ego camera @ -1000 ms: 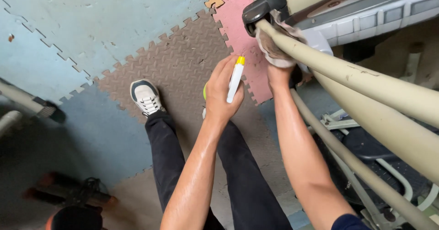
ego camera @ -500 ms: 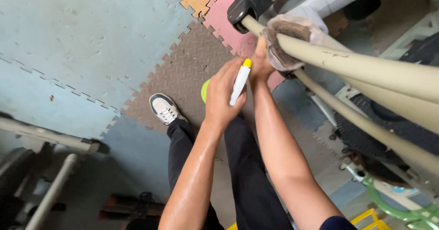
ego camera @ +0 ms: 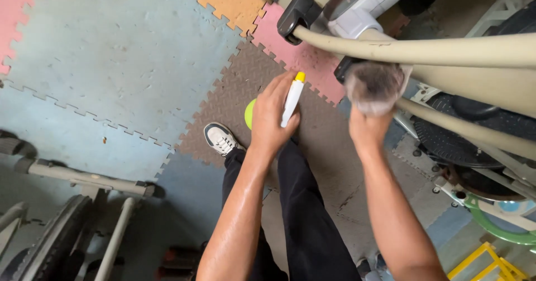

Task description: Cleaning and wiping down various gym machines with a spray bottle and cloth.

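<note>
Foam mat floor [ego camera: 111,52]; left hand [ego camera: 272,113] grips spray bottle [ego camera: 292,98], right hand [ego camera: 368,125] w/ cloth [ego camera: 373,85].

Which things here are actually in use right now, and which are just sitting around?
In use:
- left hand gripping the spray bottle, white with a yellow tip
- right hand pressing a cloth against the beige machine bar

Lying about:
- foam floor mats
- grey metal frame at lower left
- yellow frame at lower right
</note>
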